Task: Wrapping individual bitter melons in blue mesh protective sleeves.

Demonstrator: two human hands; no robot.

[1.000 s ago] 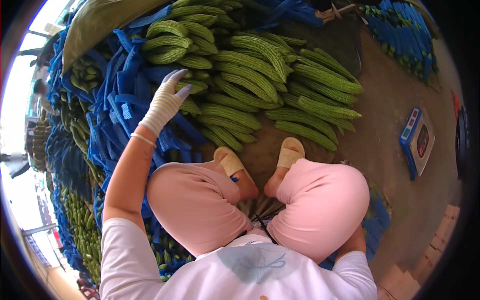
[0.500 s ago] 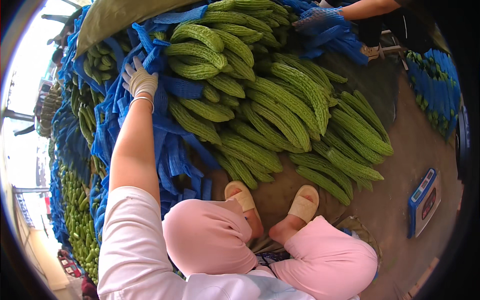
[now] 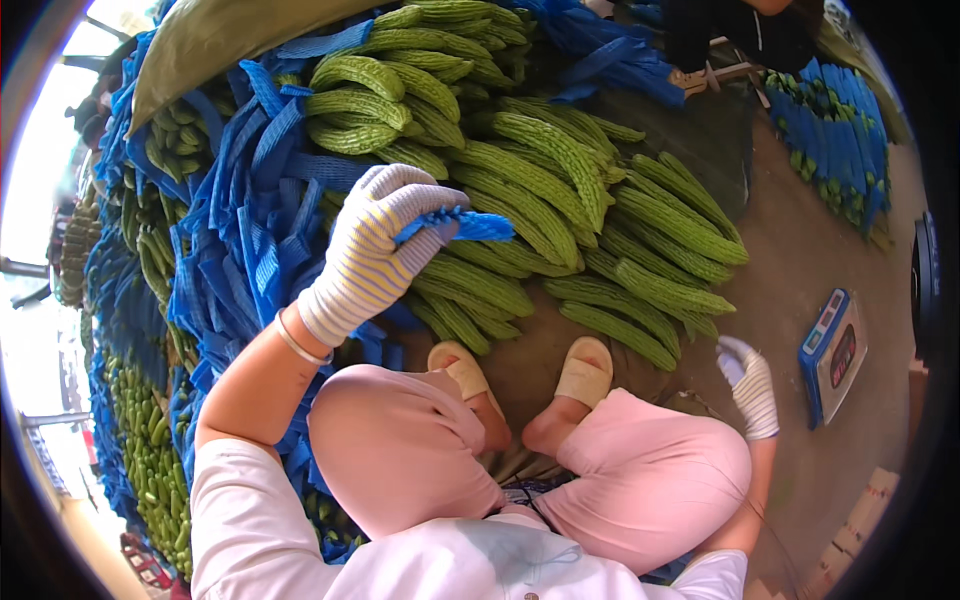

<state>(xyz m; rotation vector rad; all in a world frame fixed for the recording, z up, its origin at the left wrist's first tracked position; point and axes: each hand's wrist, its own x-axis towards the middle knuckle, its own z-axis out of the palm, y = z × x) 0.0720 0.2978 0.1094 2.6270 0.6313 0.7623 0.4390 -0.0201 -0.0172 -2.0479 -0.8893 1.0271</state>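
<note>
Pinching 1 blue foam net sleeve [image 3: 455, 226] between gloved fingers, the left hand [image 3: 375, 250] holds it raised over the bitter gourd pile [image 3: 560, 210] on the floor. The right hand [image 3: 750, 385] hangs loosely curled, empty, beside the knee, near the scale [image 3: 832, 352].

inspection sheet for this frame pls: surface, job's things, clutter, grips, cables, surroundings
Surface: bare brown floor; person squats on it in tan slippers.
Job's things: blue foam net sleeve pinched in left hand; heap of bitter gourds ahead; pile of blue net sleeves at left.
Clutter: blue digital scale on floor at right.
Grips: left hand gloved, shut on sleeve; right hand gloved, low by right knee, holds nothing visible.
Cables: nothing seen.
Surroundings: sleeved gourds stacked far right; another person at top.
</note>
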